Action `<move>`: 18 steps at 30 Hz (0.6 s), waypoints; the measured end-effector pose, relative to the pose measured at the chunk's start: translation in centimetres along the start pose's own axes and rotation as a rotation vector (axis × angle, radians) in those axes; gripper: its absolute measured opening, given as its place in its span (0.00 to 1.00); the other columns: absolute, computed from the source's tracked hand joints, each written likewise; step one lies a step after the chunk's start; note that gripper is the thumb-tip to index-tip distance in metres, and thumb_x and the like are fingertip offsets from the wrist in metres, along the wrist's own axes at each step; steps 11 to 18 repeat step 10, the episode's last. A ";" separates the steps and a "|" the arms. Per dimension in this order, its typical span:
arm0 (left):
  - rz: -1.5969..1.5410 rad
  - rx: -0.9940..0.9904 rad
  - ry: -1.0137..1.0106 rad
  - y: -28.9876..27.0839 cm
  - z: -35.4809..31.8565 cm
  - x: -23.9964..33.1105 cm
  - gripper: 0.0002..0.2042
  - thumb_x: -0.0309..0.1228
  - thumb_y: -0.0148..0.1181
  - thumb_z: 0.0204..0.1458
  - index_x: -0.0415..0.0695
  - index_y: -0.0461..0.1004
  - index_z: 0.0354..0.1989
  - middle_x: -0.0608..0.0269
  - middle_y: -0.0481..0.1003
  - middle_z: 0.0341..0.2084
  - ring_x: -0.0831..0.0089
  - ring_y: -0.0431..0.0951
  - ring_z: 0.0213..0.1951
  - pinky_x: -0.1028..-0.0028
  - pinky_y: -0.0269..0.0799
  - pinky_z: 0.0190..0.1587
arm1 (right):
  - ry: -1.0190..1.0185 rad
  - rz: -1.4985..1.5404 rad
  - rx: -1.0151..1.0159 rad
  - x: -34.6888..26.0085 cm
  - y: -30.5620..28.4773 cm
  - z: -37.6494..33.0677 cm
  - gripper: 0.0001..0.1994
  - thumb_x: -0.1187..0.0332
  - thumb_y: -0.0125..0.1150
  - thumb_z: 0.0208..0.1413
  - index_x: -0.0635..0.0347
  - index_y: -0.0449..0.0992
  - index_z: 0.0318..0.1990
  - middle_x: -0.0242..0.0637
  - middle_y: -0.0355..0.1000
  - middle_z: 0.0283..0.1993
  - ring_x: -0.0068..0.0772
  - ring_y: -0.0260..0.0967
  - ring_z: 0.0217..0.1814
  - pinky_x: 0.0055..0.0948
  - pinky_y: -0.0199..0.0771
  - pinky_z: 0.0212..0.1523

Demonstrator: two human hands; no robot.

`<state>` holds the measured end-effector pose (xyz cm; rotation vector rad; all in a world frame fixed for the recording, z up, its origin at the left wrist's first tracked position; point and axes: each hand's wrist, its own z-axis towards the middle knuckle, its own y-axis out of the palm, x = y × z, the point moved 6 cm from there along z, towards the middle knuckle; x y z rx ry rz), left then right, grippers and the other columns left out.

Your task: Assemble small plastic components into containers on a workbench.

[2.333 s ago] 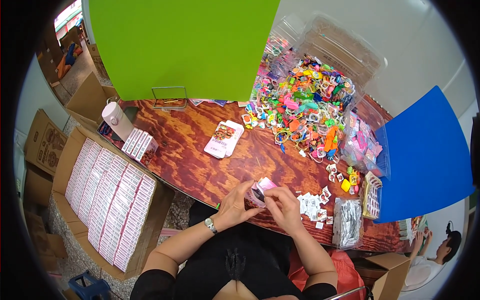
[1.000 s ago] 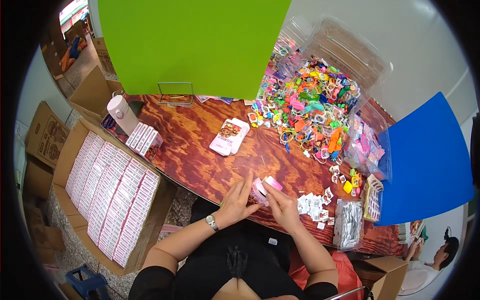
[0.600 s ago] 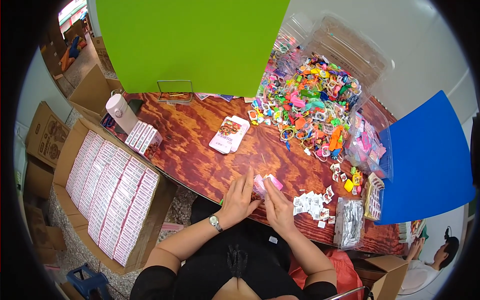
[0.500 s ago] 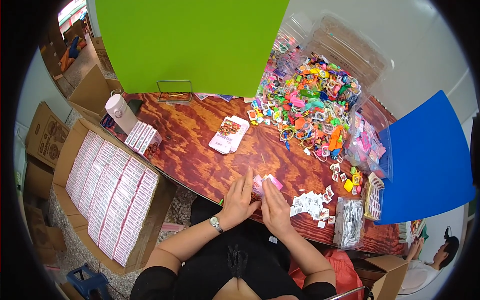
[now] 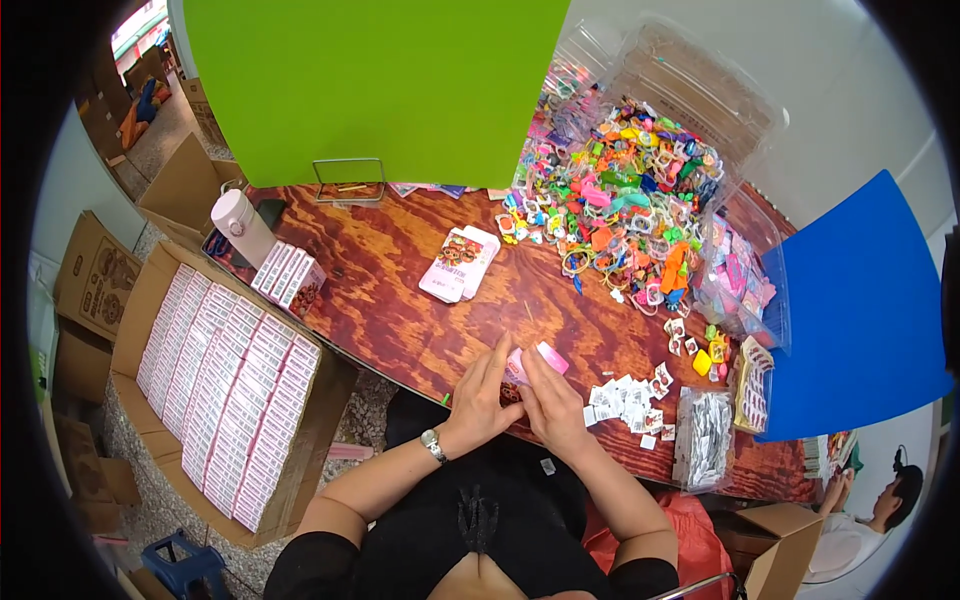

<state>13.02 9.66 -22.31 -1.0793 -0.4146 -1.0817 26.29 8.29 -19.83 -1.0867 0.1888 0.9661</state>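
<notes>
Near the table's front edge I hold a small pink and white carton [image 5: 552, 358] between both hands. My left hand [image 5: 482, 398], with a watch at its wrist, presses on the carton's left side with its fingers straight and together. My right hand [image 5: 550, 408] lies over the carton's right part, and its fingers hide much of it. The carton's pink end sticks out past the right fingertips. Farther off lies a stack of flat pink and white cartons [image 5: 460, 264] with a picture on top.
Colourful small toys [image 5: 640, 200] are heaped at the back right. White sachets [image 5: 628, 402] lie right of my hands, beside a clear tray of sachets [image 5: 702, 440]. At left stand a cardboard box [image 5: 290, 515] of packed cartons and a pink bottle [image 5: 240, 226]. A co-worker [image 5: 868, 515] sits at far right.
The pink carton has turned a little between my hands, and more of its pink end shows past my right fingers. Both hands stay nearly in place; the view has shifted slightly.
</notes>
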 end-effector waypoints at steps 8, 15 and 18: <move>-0.059 -0.158 -0.042 -4.0 0.1 -1.6 0.33 0.27 0.66 0.55 0.34 0.60 0.69 0.43 0.71 0.49 0.48 0.74 0.50 0.61 0.71 0.53 | 0.035 0.178 -0.245 0.3 -3.3 -1.4 0.29 0.69 0.69 0.57 0.64 0.70 0.65 0.55 0.68 0.65 0.48 0.71 0.64 0.36 0.72 0.61; -0.045 -0.117 -0.080 -5.2 0.0 -2.8 0.32 0.27 0.65 0.57 0.35 0.60 0.69 0.44 0.71 0.49 0.52 0.75 0.49 0.63 0.72 0.51 | 0.014 0.221 -0.346 0.8 -3.6 -4.1 0.29 0.68 0.70 0.55 0.63 0.70 0.65 0.54 0.69 0.65 0.45 0.72 0.63 0.35 0.73 0.60; -0.045 -0.117 -0.080 -5.2 0.0 -2.8 0.32 0.27 0.65 0.57 0.35 0.60 0.69 0.44 0.71 0.49 0.52 0.75 0.49 0.63 0.72 0.51 | 0.014 0.221 -0.346 0.8 -3.6 -4.1 0.29 0.68 0.70 0.55 0.63 0.70 0.65 0.54 0.69 0.65 0.45 0.72 0.63 0.35 0.73 0.60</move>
